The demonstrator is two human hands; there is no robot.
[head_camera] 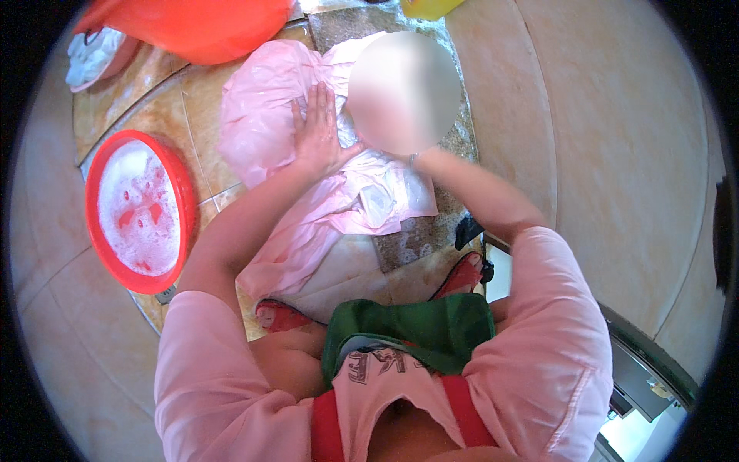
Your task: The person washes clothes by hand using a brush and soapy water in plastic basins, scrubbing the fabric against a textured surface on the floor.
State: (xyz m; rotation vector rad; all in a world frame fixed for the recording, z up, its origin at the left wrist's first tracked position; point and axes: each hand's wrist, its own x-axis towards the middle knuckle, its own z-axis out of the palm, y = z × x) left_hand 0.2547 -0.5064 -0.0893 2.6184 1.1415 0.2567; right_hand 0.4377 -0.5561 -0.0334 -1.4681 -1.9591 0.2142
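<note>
A wet pink and white cloth (262, 110) lies bunched and folded on the floor in front of me, with one end trailing towards my feet. My left hand (320, 130) rests flat on it, thumb spread away from the fingers, gripping nothing. My right hand (392, 130) is over the right side of the cloth, but a blurred round patch covers it, so its fingers are hidden. Under the cloth is a rough brown-grey slab (407, 245), wet with suds.
A red basin (187, 211) of foamy water stands at left. Beyond it are a pink tub (118, 63) holding pale cloth and a large red-orange basin (202, 26). A yellow container (430, 7) is at the top. My red sandals (462, 277) are close to the slab.
</note>
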